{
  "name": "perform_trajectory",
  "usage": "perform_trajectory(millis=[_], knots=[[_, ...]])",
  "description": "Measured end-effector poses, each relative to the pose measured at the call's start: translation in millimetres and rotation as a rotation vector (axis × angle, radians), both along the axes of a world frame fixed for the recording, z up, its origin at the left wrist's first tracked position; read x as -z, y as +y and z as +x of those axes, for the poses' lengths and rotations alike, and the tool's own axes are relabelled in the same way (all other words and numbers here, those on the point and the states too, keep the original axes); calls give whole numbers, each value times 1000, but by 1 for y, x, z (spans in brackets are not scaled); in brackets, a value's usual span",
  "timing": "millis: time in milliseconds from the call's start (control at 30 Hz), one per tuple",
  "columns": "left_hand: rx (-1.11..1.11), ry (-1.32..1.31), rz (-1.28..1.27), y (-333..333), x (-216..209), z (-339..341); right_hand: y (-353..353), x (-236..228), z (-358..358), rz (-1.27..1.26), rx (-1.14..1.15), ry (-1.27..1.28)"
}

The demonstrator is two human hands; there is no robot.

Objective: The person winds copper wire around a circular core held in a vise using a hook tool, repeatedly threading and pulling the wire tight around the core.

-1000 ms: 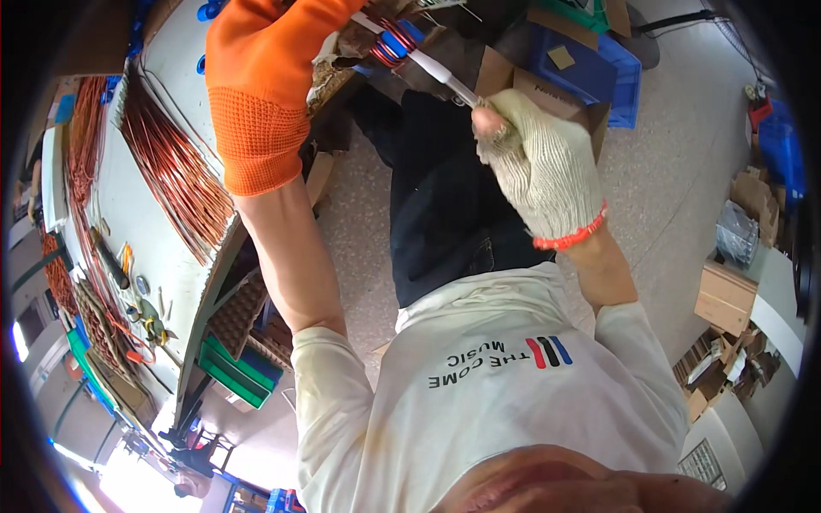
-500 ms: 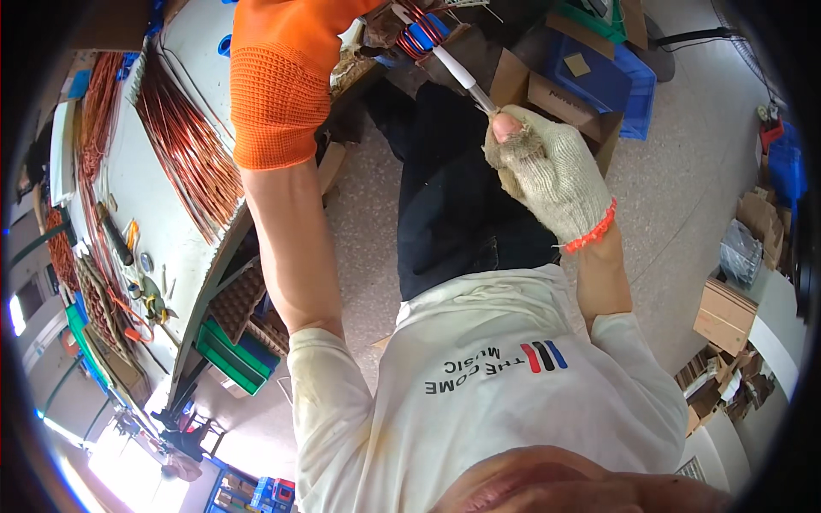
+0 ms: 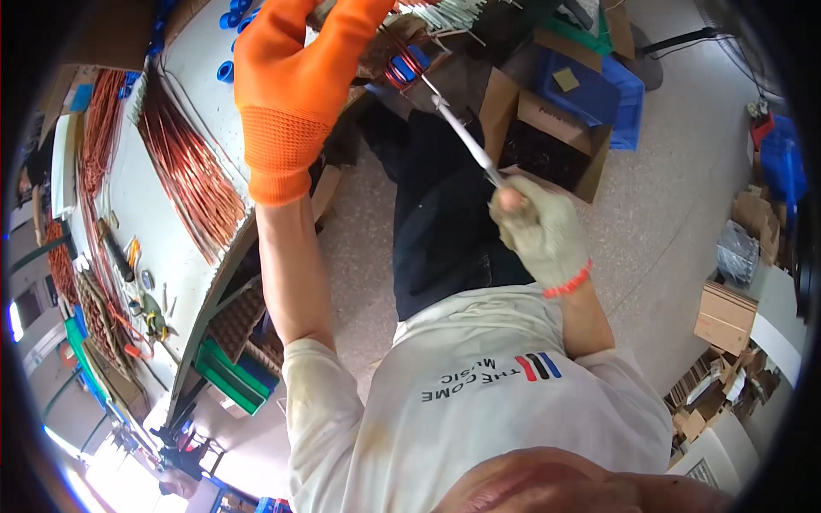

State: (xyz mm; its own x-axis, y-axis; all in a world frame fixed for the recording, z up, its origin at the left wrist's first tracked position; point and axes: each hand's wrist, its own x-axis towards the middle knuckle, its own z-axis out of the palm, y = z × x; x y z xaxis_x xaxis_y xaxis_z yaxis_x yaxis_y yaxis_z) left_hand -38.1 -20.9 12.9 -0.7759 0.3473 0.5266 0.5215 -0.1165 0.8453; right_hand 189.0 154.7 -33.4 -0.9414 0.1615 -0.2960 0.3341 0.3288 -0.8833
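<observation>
My left hand (image 3: 295, 81), in an orange glove, is over the bench edge with its fingers spread. Its fingertips reach the top border, so what they touch there is hidden. My right hand (image 3: 547, 231), in an off-white knit glove with a red cuff, is closed on the lower end of a slim white rod (image 3: 466, 137). The rod slants up and left to a thin strand at a blue ring wound with reddish copper wire (image 3: 406, 67). Whether the rod is a tool or a sleeved lead I cannot tell.
A bundle of copper wires (image 3: 184, 162) lies on the white bench (image 3: 201, 286), with small blue rings (image 3: 225, 72) near its far edge. White sticks (image 3: 453, 15) are bunched at the top. An open cardboard box (image 3: 556, 141) and a blue crate (image 3: 629, 103) stand right of my legs.
My right hand has moved down toward me with the rod, and more of the rod shows. The wound blue ring sits slightly lower and left. The left glove's fingers now show spread apart.
</observation>
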Motion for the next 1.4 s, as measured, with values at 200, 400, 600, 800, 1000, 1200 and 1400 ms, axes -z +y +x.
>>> perform_trajectory(millis=[200,400,600,800,1000,1200,1400], knots=[[-114,-211,73,9,-6,19,-19,-26,-44,328,39,306],[-61,-375,4,4,-15,16,-17,-23,-51,90,10,216],[-96,-375,59,11,-8,26,3,-22,-8,-587,-26,-170],[46,-292,61,6,-21,22,54,-10,84,-249,265,-312],[-147,-151,20,6,2,18,-18,-7,-12,-230,16,-44],[-189,-55,16,11,9,15,-22,-11,-11,-113,74,-8],[-172,-133,11,8,10,18,-29,-13,-29,-8,71,90]])
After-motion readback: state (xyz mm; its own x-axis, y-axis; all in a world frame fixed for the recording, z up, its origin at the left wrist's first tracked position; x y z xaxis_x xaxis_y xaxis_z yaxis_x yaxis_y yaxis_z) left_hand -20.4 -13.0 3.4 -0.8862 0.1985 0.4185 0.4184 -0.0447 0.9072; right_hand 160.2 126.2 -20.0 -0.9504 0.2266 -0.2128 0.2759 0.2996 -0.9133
